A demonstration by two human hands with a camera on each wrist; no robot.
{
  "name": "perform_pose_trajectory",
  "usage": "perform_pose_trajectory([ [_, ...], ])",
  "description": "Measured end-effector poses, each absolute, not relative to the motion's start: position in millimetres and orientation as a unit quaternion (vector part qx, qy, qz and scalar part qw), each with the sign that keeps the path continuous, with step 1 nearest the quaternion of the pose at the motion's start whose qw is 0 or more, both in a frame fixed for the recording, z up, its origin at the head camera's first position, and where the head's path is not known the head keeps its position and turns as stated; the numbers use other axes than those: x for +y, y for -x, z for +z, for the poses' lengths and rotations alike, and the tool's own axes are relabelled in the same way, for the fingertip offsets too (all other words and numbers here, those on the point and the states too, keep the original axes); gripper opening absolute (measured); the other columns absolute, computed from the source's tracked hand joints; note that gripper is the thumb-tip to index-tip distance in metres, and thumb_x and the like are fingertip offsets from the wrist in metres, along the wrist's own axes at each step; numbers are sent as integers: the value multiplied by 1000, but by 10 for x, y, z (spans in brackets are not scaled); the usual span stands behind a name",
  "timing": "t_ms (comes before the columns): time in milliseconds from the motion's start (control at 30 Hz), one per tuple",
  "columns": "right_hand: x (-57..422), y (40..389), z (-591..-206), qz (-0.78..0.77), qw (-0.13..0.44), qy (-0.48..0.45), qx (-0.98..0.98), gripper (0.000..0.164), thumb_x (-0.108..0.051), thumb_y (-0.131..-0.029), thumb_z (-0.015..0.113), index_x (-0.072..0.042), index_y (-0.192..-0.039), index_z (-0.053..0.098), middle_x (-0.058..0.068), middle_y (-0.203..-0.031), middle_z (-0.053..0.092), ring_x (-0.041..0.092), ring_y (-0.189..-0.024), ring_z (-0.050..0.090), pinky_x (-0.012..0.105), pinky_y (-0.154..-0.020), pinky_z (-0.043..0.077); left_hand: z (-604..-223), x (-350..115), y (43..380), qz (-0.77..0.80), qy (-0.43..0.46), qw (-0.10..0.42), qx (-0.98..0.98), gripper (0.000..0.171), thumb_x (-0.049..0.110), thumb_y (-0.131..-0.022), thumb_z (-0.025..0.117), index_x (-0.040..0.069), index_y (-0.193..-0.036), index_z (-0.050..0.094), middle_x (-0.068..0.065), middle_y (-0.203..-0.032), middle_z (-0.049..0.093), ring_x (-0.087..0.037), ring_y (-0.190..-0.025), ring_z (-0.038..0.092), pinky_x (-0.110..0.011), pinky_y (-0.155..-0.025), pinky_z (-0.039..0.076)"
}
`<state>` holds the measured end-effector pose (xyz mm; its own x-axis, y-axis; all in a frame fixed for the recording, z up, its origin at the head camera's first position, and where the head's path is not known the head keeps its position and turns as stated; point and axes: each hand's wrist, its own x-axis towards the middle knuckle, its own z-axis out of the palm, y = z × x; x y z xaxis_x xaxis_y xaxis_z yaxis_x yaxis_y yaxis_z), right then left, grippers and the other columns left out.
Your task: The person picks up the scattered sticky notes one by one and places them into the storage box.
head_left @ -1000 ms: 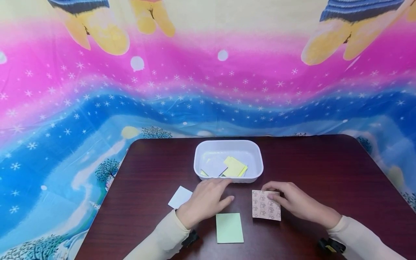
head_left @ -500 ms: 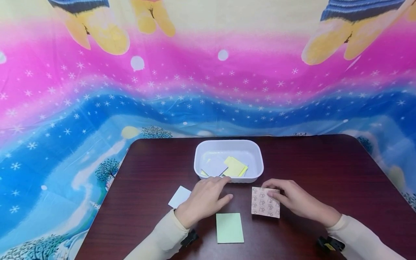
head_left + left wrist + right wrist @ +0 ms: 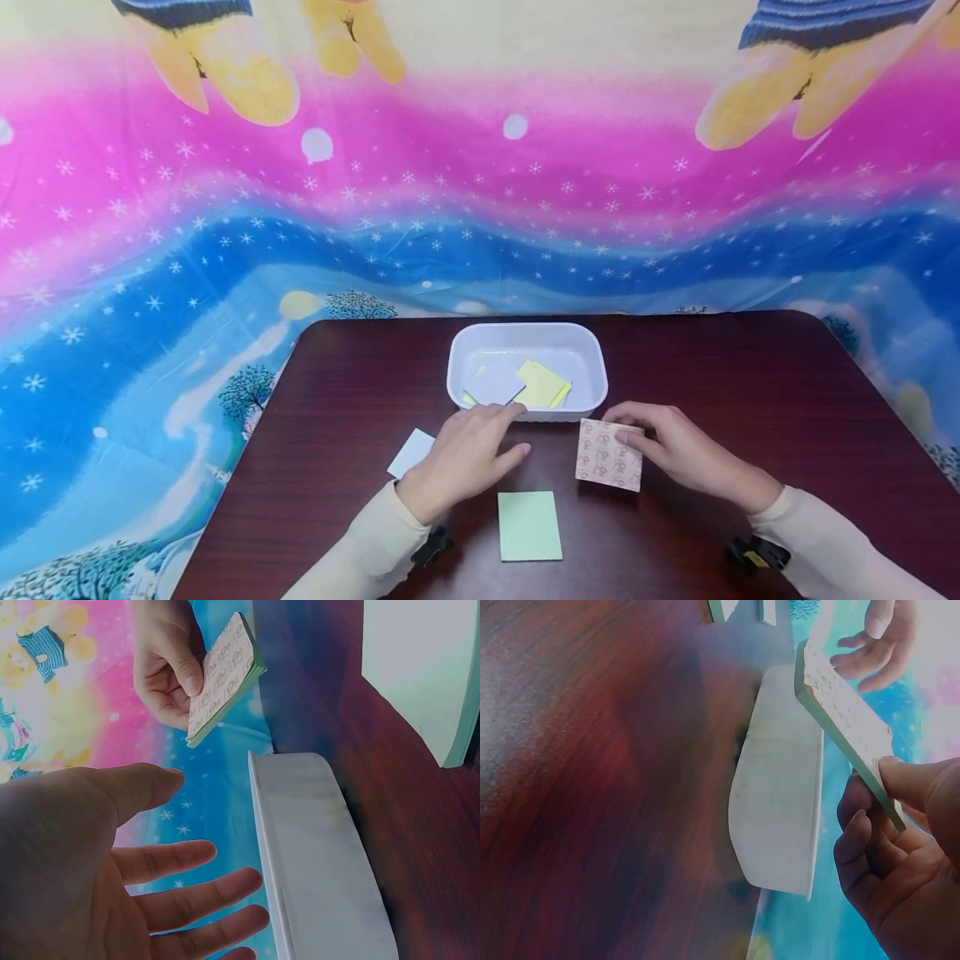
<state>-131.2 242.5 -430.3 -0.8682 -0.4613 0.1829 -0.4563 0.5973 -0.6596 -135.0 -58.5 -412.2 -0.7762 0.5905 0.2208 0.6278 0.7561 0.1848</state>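
Observation:
My right hand (image 3: pixel 686 454) pinches a small pad of notes (image 3: pixel 600 454) between thumb and fingers, above the table at the right of the tub. Its face has a pinkish printed pattern; greenish edges show on the pad (image 3: pixel 225 675) in the left wrist view. Held by one corner, it tilts in the right wrist view. My left hand (image 3: pixel 461 454) holds nothing, its fingers spread near the front wall of the white plastic tub (image 3: pixel 588 358). Whether they touch it I cannot tell. A light green note pad (image 3: pixel 529 525) lies between the hands. The left hand partly covers a white pad (image 3: pixel 412 452).
Inside the tub lie a lilac square pad (image 3: pixel 491 383) and yellow pads (image 3: pixel 542 383). The dark reddish-brown table (image 3: pixel 712 358) ends against a colourful printed cloth (image 3: pixel 450 192) hanging behind it.
My right hand has raised the patterned pad slightly and shifted it a little left, tilting it. My left hand has moved slightly left and away from me. The tub and green pad are still.

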Motion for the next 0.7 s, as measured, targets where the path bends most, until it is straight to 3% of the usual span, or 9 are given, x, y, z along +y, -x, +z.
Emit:
perform_pose_trajectory([
  [700, 2358, 1437, -4213, -421, 14, 252, 871, 20, -21, -92, 57, -14, -109, 65, -5, -96, 67, 7, -75, 61, 27, -65, 51, -4070, -672, 1399, -134, 305, 71, -940, 51, 45, -88, 55, 15, -129, 56, 0, -115, 66, -16, -101, 61, -36, -79, 49],
])
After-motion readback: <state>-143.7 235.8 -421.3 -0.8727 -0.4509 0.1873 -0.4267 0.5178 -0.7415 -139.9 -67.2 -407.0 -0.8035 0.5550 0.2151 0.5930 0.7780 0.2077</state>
